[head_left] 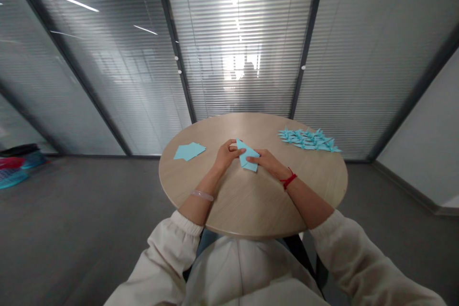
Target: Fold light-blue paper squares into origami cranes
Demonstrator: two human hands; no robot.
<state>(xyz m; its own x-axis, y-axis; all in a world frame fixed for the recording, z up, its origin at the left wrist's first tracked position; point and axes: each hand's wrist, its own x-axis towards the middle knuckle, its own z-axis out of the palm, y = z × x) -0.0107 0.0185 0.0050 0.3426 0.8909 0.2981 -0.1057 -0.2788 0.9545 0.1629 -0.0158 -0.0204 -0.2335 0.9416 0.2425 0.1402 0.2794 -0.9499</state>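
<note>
A partly folded sheet of light blue origami paper (246, 152) is held between my two hands above the middle of the round table. My left hand (228, 154) pinches its left edge, thumb on top and fingers behind. On the other side my right hand (268, 161) grips the paper, its thumb lying across the lower part. Folded edges and a crease show near the bottom of the sheet. What the fingers do behind the paper is hidden.
The round wooden table (247, 210) stands before me. Loose blue paper sheets (189, 151) lie at its left, several folded blue paper cranes (309, 139) at its back right. Behind it rise glass panels with blinds (240, 91). Red and blue baskets (16, 169) stand far left on the floor.
</note>
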